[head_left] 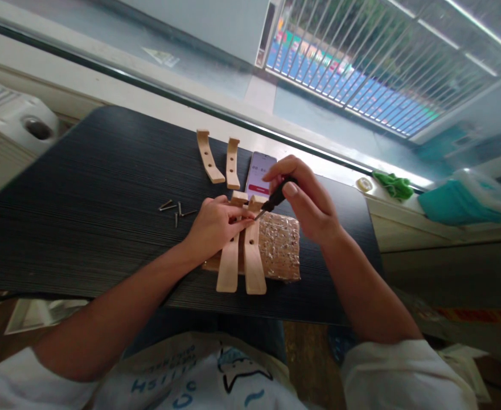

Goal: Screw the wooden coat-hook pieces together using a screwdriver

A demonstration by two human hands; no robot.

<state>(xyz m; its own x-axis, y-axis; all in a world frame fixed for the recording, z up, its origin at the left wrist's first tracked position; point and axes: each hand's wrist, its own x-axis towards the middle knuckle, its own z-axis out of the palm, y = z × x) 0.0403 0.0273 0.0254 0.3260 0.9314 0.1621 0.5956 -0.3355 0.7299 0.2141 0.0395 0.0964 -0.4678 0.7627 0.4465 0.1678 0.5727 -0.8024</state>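
Note:
My right hand [306, 199] grips a black-handled screwdriver [275, 199], its tip down at the top of a curved wooden hook [254, 256]. My left hand [214, 225] is closed around the top of that hook and of a second hook [228, 265] beside it, steadying them. Both hooks lie across a chipboard block [281, 250] on the dark table [83, 188]. Two more wooden hooks [208, 156] [232, 164] lie farther back.
Several loose screws [176, 209] lie left of my left hand. A phone [259, 172] with a lit screen rests behind the block. A white appliance [15, 122] stands at left. A green cloth [393, 185] and teal bag [459, 202] sit on the sill at right.

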